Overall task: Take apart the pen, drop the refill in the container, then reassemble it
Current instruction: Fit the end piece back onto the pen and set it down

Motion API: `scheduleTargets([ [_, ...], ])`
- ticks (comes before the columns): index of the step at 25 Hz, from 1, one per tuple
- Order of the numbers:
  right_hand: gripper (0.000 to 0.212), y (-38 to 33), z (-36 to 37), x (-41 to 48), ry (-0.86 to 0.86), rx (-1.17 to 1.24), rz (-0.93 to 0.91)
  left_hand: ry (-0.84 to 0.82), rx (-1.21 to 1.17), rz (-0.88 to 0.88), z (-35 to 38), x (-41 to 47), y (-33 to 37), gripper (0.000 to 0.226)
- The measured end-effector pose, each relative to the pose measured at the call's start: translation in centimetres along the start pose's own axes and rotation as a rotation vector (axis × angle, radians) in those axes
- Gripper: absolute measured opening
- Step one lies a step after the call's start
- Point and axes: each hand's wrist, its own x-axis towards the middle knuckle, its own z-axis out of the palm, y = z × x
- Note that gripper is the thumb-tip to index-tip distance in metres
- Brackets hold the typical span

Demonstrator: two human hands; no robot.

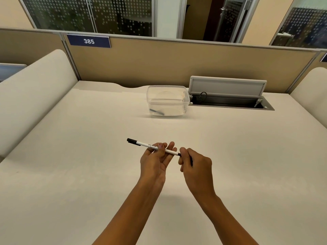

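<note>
Pen [152, 146], white with a black cap, was held above the middle of the desk [70, 174], toward its near edge. The left hand [155, 160] gripped its barrel in curled fingers [165, 146]; the right hand [195, 165] pinched its dark end. Bare desk lay open all around them. A clear container [167, 100] stood well apart near the far edge, beside an open cable hatch [228, 99]. Rounded side panels bounded the left and right edges.

Two bare forearms, sleeveless, hands [155, 161] without rings.
</note>
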Motion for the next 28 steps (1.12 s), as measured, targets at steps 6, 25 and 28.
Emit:
scheduleTargets([
  [6, 0.024, -0.2, -0.3, -0.1, 0.022, 0.053, -0.069, -0.019, -0.041, -0.011, -0.4, 0.5, 0.8, 0.009],
  [25, 0.039, 0.7, 0.4, -0.1, -0.065, -0.115, 0.001, 0.026, 0.008, -0.026, -0.6, 0.7, -0.4, 0.009],
  [28, 0.036, 0.9, 0.3, -0.3, -0.044, -0.03, 0.074, 0.036, 0.005, -0.026, -0.6, 0.8, -0.4, 0.008],
])
